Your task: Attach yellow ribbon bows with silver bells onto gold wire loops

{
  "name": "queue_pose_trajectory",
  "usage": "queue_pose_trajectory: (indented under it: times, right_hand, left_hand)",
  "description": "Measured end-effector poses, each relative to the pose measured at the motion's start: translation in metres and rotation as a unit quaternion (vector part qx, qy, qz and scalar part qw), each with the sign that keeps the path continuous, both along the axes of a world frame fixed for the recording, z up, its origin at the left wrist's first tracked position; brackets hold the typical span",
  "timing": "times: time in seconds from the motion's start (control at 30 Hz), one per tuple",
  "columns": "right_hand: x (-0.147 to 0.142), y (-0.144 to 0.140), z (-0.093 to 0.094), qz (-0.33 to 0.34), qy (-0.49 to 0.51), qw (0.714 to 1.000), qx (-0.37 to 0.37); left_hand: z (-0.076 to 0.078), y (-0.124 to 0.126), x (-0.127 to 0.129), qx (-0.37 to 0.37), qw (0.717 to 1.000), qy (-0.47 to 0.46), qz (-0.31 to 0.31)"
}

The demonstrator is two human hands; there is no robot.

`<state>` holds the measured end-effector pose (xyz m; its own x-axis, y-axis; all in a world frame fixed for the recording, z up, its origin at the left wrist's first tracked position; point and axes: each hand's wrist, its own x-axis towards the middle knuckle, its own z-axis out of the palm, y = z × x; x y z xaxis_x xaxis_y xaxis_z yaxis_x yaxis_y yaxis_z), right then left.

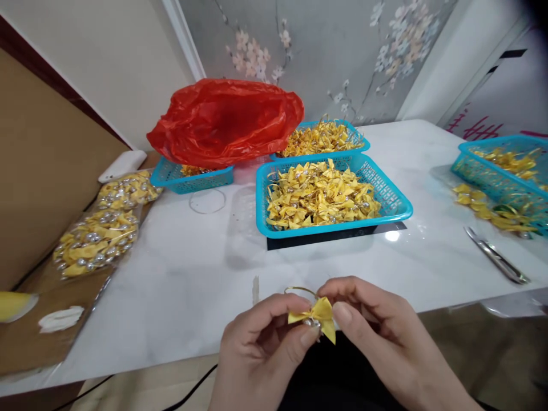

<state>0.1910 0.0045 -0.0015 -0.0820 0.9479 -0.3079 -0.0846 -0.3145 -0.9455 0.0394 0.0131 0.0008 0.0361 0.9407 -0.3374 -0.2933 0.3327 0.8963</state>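
Much here is cut off or covered. Our wrists run out of the bottom edge, and our fingers hide the middle of the bow (319, 315), so we cannot make out what the small silver piece under its knot is. A thin gold wire loop rises behind it, half lost against the bench (184, 285). The red bag (225, 120) covers most of one basket behind it, the basket (500, 171) at the right is cropped by the frame, and the scissors (496, 257) lie near that edge, their handles unclear.

The bow is small, yellow ribbon, with two flat wings and one tail hanging down to the right, cut at a slant. We hold it just above the near edge of the bench, in front of us. Our left hand (261, 354) pinches its left wing between thumb and forefinger; our right hand (377, 337) pinches the right side the same way. The near basket (334, 197) beyond holds a heap of like bows.
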Motion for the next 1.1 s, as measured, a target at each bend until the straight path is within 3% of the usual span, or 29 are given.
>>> queue_pose_trajectory:
  times: [0.17,0.33,0.43,0.6,0.7,0.77,0.87,0.97,1.1]
  right_hand:
    - [0.006,-0.009,-0.012,-0.044,-0.015,0.998,0.044]
    - [0.004,-0.015,-0.019,-0.061,0.021,0.996,0.053]
    - [0.006,-0.013,-0.016,-0.046,-0.007,0.997,0.057]
    - [0.010,-0.004,-0.011,-0.020,-0.094,0.978,0.183]
    - [0.007,-0.002,-0.012,-0.014,-0.082,0.971,0.224]
    - [0.002,-0.003,-0.013,-0.020,-0.088,0.965,0.244]
    - [-0.004,-0.005,-0.016,-0.025,-0.095,0.954,0.283]
    - [-0.007,-0.007,-0.019,-0.023,-0.068,0.950,0.304]
    - [-0.008,-0.007,-0.020,-0.022,-0.047,0.950,0.307]
  left_hand:
    - [-0.005,0.003,-0.003,-0.024,0.998,0.064,0.008]
    - [-0.007,0.008,-0.005,-0.110,0.993,-0.017,0.026]
    - [-0.010,0.008,-0.009,-0.076,0.997,0.020,0.010]
    - [-0.013,0.005,-0.016,0.009,0.988,0.151,-0.038]
    - [-0.011,0.004,-0.014,0.015,0.986,0.162,-0.037]
    - [-0.009,0.005,-0.011,0.002,0.992,0.122,-0.036]
    - [-0.007,0.005,-0.006,-0.052,0.998,-0.009,-0.031]
    - [-0.004,0.004,-0.002,-0.119,0.985,-0.126,-0.012]
    - [-0.001,0.004,-0.002,-0.166,0.967,-0.191,0.010]
